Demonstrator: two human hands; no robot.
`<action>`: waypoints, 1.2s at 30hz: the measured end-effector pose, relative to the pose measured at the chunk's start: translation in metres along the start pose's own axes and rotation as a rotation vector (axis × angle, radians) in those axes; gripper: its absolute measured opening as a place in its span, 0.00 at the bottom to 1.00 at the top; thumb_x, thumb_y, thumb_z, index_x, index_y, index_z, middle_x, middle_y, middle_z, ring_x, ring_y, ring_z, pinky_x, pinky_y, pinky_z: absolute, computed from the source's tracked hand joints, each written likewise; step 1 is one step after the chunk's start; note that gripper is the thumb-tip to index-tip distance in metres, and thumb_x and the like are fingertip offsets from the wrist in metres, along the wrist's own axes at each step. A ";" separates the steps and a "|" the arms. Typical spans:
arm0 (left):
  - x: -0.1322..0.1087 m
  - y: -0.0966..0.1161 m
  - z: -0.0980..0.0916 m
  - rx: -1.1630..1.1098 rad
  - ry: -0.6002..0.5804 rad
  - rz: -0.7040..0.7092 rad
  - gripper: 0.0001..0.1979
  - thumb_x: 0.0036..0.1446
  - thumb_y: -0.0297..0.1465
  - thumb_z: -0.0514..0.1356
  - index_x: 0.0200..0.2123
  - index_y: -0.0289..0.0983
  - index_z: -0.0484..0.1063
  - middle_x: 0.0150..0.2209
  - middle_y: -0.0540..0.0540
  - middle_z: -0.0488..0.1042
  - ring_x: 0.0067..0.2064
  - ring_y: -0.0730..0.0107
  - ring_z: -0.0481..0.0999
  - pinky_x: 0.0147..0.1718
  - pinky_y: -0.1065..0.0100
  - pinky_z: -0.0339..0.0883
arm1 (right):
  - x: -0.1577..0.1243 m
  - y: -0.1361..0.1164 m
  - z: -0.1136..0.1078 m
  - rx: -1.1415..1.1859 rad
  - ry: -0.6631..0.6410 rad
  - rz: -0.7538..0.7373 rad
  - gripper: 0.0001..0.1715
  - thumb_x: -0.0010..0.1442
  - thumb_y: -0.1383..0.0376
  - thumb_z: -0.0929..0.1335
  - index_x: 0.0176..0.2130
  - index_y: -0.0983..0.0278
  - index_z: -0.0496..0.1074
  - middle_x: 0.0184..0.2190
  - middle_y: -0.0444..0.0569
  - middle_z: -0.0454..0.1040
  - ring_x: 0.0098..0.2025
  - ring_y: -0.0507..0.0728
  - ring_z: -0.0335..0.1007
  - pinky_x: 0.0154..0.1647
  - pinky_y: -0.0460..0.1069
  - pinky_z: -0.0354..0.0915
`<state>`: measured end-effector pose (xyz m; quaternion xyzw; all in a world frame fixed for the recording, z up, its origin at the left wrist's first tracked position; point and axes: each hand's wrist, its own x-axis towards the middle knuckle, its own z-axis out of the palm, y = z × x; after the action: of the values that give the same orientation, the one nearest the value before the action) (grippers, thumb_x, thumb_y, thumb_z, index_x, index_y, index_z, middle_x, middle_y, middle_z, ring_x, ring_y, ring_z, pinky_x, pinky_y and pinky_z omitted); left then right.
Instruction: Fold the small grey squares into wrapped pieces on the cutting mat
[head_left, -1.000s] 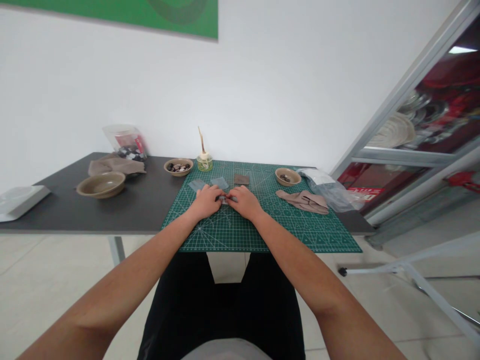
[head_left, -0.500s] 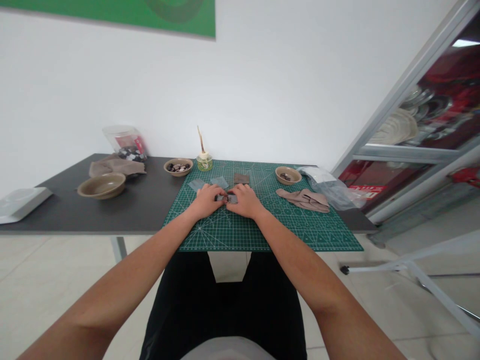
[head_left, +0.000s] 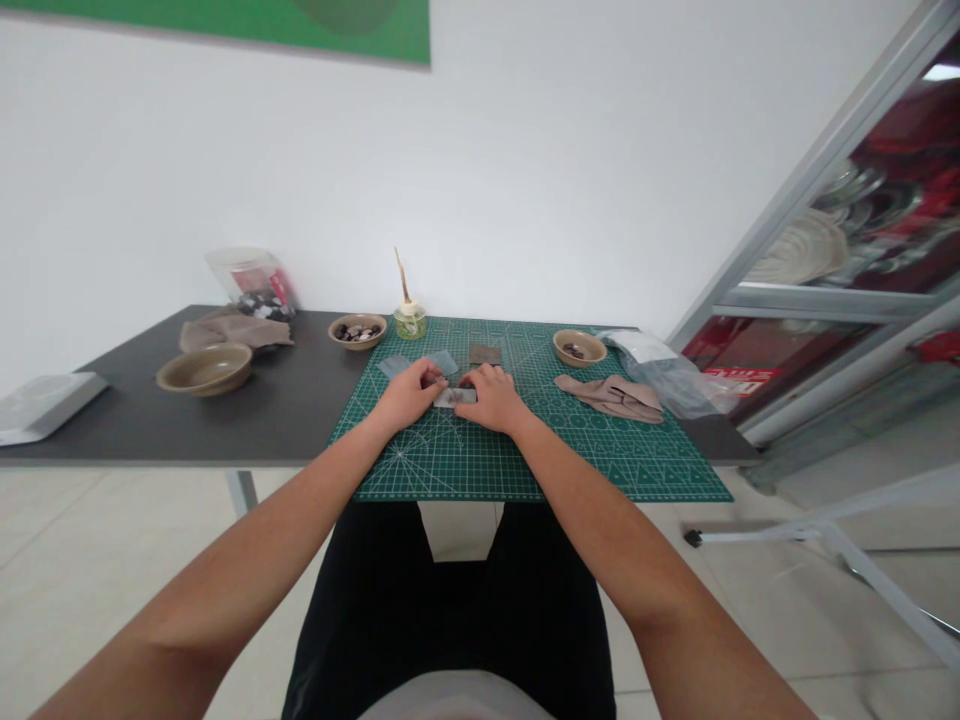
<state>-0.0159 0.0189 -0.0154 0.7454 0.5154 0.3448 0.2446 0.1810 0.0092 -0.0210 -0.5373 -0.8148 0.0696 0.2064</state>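
Observation:
Between my hands, on the green cutting mat (head_left: 600,450), lies a small greyish strip (head_left: 454,397) with something small and brown on it. My left hand (head_left: 411,392) is at the strip's left end, fingers curled and pressed together; what they hold is too small to name. On the right end, my right hand (head_left: 491,397) has its thumb and fingers closed round the strip. A brown square piece (head_left: 485,354) lies just behind my right hand. Clear bluish film pieces (head_left: 442,362) lie behind my left hand.
Bowls with dark pieces stand at the left (head_left: 358,332) and right (head_left: 579,348). A larger bowl (head_left: 205,370), a jar (head_left: 251,280), a reed bottle (head_left: 409,318), beige cloth (head_left: 615,397), a plastic bag (head_left: 675,375) and a white device (head_left: 49,403) surround the mat.
My left hand has shifted slightly left and back, off the strip's left part. More of the strip now shows between my hands. The view has moved a little.

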 end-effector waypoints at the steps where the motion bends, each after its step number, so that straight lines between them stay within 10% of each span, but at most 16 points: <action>1: 0.000 -0.001 0.000 -0.008 -0.004 0.006 0.09 0.57 0.37 0.59 0.39 0.40 0.68 0.34 0.50 0.74 0.37 0.65 0.74 0.40 0.64 0.67 | 0.000 0.000 0.000 -0.003 -0.003 0.001 0.24 0.54 0.51 0.73 0.46 0.62 0.74 0.48 0.55 0.70 0.53 0.66 0.63 0.54 0.60 0.58; 16: 0.001 -0.003 -0.001 -0.183 0.085 0.021 0.10 0.56 0.38 0.61 0.38 0.40 0.65 0.30 0.53 0.67 0.32 0.70 0.69 0.36 0.66 0.65 | 0.003 0.011 -0.002 0.648 0.091 -0.063 0.18 0.53 0.63 0.72 0.42 0.60 0.63 0.36 0.43 0.76 0.37 0.54 0.72 0.42 0.49 0.64; 36: 0.001 -0.003 -0.001 -0.327 0.085 0.041 0.11 0.60 0.40 0.59 0.41 0.39 0.71 0.28 0.51 0.77 0.30 0.67 0.77 0.33 0.66 0.68 | 0.001 0.007 -0.006 0.550 0.236 0.046 0.09 0.58 0.61 0.72 0.39 0.62 0.77 0.36 0.46 0.81 0.38 0.55 0.76 0.42 0.48 0.66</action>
<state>-0.0181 0.0212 -0.0163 0.6909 0.4469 0.4603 0.3332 0.1888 0.0126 -0.0172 -0.4840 -0.7234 0.2294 0.4356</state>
